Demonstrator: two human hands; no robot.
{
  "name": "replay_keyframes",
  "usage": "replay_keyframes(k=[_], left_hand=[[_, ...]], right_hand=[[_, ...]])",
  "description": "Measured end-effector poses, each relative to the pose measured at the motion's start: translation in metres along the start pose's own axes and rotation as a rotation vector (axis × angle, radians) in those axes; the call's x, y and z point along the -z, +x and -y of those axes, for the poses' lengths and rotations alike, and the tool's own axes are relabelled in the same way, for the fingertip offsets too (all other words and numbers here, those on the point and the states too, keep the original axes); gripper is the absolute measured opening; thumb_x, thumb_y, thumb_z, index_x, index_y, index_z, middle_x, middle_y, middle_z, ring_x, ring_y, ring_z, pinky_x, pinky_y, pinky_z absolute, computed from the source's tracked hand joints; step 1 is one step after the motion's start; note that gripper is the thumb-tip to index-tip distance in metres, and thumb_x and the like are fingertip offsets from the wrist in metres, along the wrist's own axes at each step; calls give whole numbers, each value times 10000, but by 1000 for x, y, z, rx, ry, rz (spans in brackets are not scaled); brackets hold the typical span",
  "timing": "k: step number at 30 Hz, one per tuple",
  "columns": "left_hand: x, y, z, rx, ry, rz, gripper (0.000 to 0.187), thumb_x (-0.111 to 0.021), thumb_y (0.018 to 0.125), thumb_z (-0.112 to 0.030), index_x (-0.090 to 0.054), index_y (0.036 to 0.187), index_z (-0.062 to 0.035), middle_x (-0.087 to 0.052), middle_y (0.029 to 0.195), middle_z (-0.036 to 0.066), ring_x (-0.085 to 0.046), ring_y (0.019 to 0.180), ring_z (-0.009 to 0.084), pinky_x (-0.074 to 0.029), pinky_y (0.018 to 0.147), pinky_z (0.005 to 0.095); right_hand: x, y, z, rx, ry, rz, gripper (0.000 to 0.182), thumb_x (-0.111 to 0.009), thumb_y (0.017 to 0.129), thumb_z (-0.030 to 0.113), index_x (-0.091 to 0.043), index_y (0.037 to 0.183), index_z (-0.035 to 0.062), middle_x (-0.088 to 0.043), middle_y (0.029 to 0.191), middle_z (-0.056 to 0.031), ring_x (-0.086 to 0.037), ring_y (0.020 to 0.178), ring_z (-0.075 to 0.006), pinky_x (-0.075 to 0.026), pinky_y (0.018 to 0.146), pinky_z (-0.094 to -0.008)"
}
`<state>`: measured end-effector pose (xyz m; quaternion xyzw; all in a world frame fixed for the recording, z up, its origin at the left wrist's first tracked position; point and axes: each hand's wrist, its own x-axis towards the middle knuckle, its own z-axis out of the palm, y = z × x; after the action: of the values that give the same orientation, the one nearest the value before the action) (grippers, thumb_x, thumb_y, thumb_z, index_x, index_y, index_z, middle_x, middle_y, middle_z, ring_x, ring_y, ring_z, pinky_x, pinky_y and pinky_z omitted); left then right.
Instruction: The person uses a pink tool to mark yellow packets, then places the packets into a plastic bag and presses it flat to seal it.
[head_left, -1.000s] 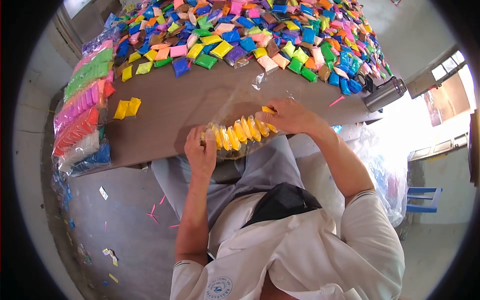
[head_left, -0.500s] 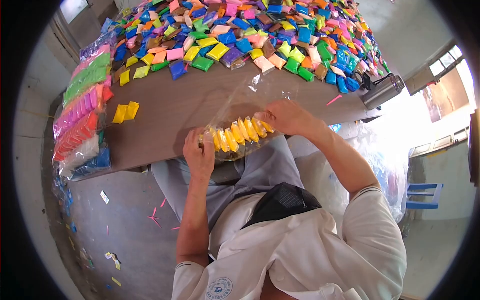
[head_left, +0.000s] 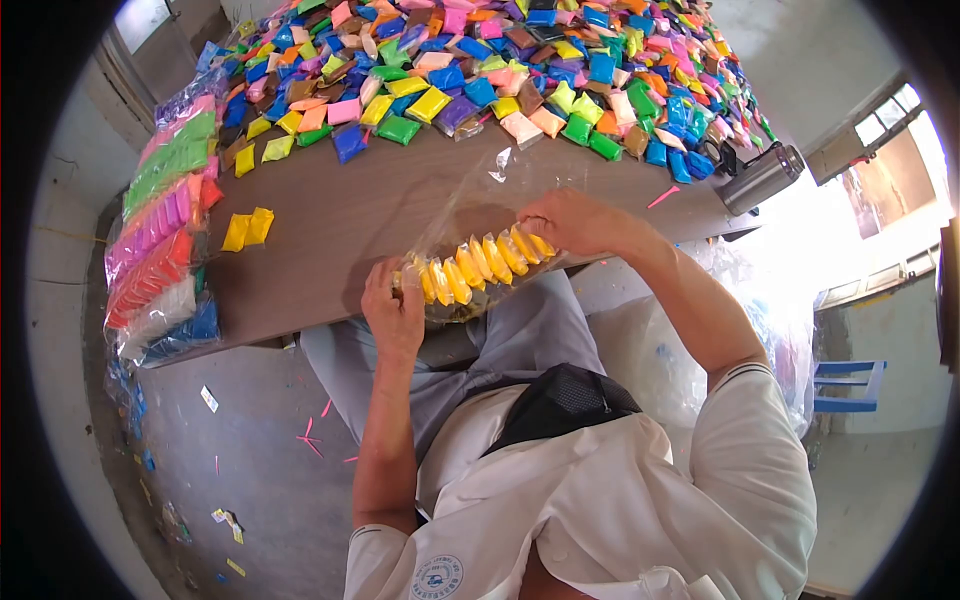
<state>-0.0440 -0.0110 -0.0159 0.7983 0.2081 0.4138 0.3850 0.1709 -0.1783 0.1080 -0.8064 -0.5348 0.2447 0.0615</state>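
Note:
A row of several yellow packets (head_left: 482, 264) lies inside a clear plastic bag (head_left: 470, 200) at the table's front edge, above my lap. My left hand (head_left: 393, 308) is closed on the bag at the left end of the row. At the right end, my right hand (head_left: 568, 222) has its fingers bent and pressed together on the bag's plastic. The upper part of the bag spreads loosely over the table. Two more yellow packets (head_left: 247, 229) lie side by side on the table to the left.
Many coloured packets (head_left: 430, 104) are heaped across the back of the table (head_left: 300, 200). Bagged rows of packets (head_left: 165, 230) line its left edge. A metal flask (head_left: 762, 180) and a pink strip (head_left: 663, 196) are at the right. A blue stool (head_left: 848, 386) stands beyond.
My right hand has shifted slightly up and left along the bag. The row of yellow packets remains between my hands, and the view has moved a little.

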Motion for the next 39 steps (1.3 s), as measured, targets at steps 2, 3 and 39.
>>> replay_keyframes(k=[2, 3, 39], left_hand=[[0, -1, 1, 1, -2, 0, 245, -537, 864, -118, -615, 1026, 49, -643, 950, 179, -624, 870, 308, -480, 799, 358], [0, -1, 2, 3, -4, 0, 245, -540, 867, -121, -616, 1027, 49, -643, 949, 180, -625, 869, 308, -480, 798, 358], [2, 1, -5, 78, -21, -9, 166, -608, 848, -152, -637, 952, -25, -636, 954, 172, -592, 954, 379, -477, 851, 432]], right_hand=[[-2, 1, 0, -4, -9, -12, 308, -459, 996, 263, -628, 1141, 50, -651, 1062, -172, -597, 1056, -354, -465, 902, -438], [-3, 1, 0, -10, -10, -11, 310, -452, 997, 254, -623, 1148, 45, -647, 1073, -178, -592, 1066, -356, -462, 911, -435], [74, 85, 141, 498, 27, -348, 257, -618, 848, 198, -661, 1003, -3, -684, 856, -130, -663, 768, -232, -515, 699, -341]])
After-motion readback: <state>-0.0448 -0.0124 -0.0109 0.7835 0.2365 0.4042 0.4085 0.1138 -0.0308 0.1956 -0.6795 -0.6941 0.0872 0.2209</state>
